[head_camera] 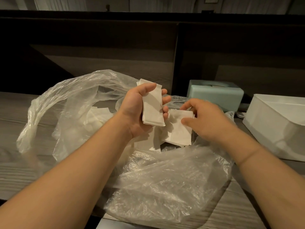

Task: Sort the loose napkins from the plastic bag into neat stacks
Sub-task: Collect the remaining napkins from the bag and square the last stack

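A crumpled clear plastic bag [158, 182] lies open across the wooden table [19, 166]. My left hand [135, 109] grips a small upright stack of folded white napkins [152, 108] above the bag's mouth. Just to its right, my right hand [206, 119] pinches a loose folded napkin [178, 129] between thumb and fingers, over the bag. More loose napkins [97, 116] show through the plastic on the left, and others lie under the held ones.
A pale green tissue box [216, 95] stands behind my right hand against the dark wall panel. A white rectangular bin [274, 128] sits at the right edge of the table. The table's near edge runs below the bag.
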A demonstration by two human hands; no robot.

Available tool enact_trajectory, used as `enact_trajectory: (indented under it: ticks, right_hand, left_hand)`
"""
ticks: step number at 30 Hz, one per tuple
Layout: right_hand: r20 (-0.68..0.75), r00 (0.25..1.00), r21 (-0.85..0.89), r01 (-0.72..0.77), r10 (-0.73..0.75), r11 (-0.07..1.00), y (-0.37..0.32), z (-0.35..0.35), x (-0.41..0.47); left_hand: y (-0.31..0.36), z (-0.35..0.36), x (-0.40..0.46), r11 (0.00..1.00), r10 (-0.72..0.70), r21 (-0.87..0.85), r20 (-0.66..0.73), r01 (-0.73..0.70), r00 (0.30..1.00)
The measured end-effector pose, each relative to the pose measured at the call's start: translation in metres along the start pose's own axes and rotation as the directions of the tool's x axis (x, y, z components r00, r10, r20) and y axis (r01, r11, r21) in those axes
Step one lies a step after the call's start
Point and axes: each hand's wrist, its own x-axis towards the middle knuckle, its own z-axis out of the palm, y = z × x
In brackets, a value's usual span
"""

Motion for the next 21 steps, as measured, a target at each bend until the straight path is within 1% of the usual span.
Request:
enact_trajectory:
  ticks: [3, 6, 9, 12, 16, 20, 21]
  right_hand:
    - [-0.083, 0.996, 0.047, 0.040, -0.036, 0.998, -0.0001, 0.0006, 0.0001]
    - [-0.140, 0.990, 0.100, 0.048, -0.033, 0.994, 0.0010, 0.0019, -0.0001]
    - [-0.197, 0.979, 0.062, 0.060, -0.047, 0.996, 0.0015, 0.0020, 0.0004]
    - [-0.249, 0.968, 0.138, 0.044, -0.008, 0.989, 0.0018, 0.0005, 0.0005]
    - [-0.244, 0.970, 0.171, 0.023, 0.019, 0.985, 0.0017, -0.0001, 0.0027]
    - [-0.202, 0.978, 0.325, 0.010, 0.059, 0.946, 0.0006, -0.0019, 0.0038]
    - [-0.188, 0.980, 0.337, 0.001, 0.066, 0.942, 0.0006, -0.0025, 0.0039]
  left_hand:
    - [0.0002, 0.0003, -0.0004, 1.000, 0.004, 0.001, -0.003, -0.004, 1.000]
    - [-0.0003, -0.0001, -0.0004, 1.000, -0.001, -0.004, 0.000, 0.001, 1.000]
    - [-0.0007, -0.0006, 0.0003, 1.000, 0.000, -0.007, 0.001, 0.000, 1.000]
    - [-0.0007, -0.0013, 0.0008, 1.000, 0.001, -0.011, 0.016, -0.001, 1.000]
    - [-0.0004, -0.0025, 0.0012, 1.000, 0.002, -0.010, 0.007, -0.002, 1.000]
    - [-0.0006, -0.0004, -0.0001, 1.000, -0.001, -0.021, 0.000, 0.001, 1.000]
    - [-0.0007, -0.0004, -0.0001, 1.000, -0.001, -0.024, -0.003, 0.001, 1.000]
